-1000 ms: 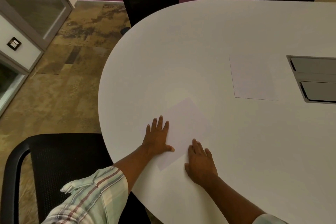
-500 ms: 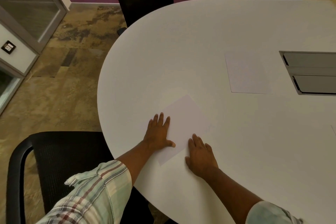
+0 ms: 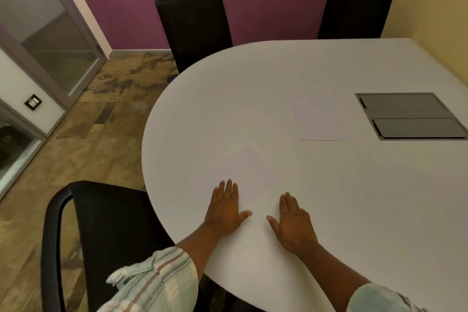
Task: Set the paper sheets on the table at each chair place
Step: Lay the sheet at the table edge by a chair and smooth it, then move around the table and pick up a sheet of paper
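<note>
A white paper sheet lies turned at an angle near the rounded end of the white table. My left hand rests flat on the sheet's near left part, fingers spread. My right hand lies flat on the table just beside the sheet's near right edge. A second sheet lies square farther in, toward the middle of the table. A faint sheet edge shows at the right.
A black chair stands at the near left by the table's curve. Two more black chairs stand along the far side by the purple wall. A grey cable hatch is set in the table's middle. A glass door is on the left.
The view has tilted up, so the far chairs and wall show. Both hands stay flat by the angled sheet; my right hand has slid slightly off its edge.
</note>
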### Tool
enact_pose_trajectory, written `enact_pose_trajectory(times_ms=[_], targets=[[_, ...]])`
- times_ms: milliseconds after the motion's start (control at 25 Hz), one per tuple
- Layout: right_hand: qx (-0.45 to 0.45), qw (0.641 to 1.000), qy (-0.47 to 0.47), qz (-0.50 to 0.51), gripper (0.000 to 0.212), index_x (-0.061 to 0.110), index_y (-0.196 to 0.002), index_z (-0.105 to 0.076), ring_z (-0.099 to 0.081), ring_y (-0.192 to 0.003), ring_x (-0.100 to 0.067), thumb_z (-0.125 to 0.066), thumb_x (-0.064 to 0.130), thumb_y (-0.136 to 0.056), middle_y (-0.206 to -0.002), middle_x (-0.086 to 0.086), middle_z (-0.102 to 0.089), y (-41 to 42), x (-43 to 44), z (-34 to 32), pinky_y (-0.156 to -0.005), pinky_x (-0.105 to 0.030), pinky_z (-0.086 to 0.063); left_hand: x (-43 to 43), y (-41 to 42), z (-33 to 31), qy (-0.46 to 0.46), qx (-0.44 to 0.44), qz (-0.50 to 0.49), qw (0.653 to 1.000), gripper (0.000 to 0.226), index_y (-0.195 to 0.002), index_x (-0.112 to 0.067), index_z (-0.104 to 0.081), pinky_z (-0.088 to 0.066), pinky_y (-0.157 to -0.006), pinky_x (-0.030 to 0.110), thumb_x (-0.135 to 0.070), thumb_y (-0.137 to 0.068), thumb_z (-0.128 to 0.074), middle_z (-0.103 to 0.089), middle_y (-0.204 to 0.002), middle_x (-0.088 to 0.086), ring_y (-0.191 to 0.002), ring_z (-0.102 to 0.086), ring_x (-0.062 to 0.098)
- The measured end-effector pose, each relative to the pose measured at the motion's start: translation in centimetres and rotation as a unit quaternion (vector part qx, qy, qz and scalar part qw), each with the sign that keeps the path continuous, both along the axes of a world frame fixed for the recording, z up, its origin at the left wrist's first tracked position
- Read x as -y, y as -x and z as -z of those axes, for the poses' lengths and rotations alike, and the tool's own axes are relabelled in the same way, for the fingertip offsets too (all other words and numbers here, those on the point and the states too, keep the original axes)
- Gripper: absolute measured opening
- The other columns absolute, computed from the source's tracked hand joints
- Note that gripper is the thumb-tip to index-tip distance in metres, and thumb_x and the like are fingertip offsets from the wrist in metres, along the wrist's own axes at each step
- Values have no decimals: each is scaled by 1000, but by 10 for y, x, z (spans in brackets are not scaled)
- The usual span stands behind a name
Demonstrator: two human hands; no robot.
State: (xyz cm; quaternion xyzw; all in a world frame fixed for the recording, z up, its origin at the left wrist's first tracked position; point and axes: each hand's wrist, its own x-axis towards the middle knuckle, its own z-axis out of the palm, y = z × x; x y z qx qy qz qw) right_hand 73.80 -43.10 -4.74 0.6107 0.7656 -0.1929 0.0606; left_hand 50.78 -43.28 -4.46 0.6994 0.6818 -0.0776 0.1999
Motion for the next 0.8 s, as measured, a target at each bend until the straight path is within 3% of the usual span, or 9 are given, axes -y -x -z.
enact_pose_trajectory(times_ms=[400, 800], targets=[[-21, 997, -69, -31, 84, 7, -164, 3, 2, -161, -27, -19, 63, -106, -175, -12, 4, -42, 75, -55, -129, -46, -11, 101, -47, -68, -85, -43, -34, 995, 95, -167, -5, 7, 5, -134, 49, -72, -104, -18, 11, -177, 17, -164, 13, 35], [-60, 986, -133, -79, 92, 10, -164, 7, 6, -161, -28, -2, 70, -95, -174, -10, 10, 8, 103, -108, -130, -46, -9, 157, 2, -128, -137, -110, -87, 981, 93, -167, -7, 7, 3, -134, 50, -72, -103, -13, 10, -178, 14, -164, 13, 34]])
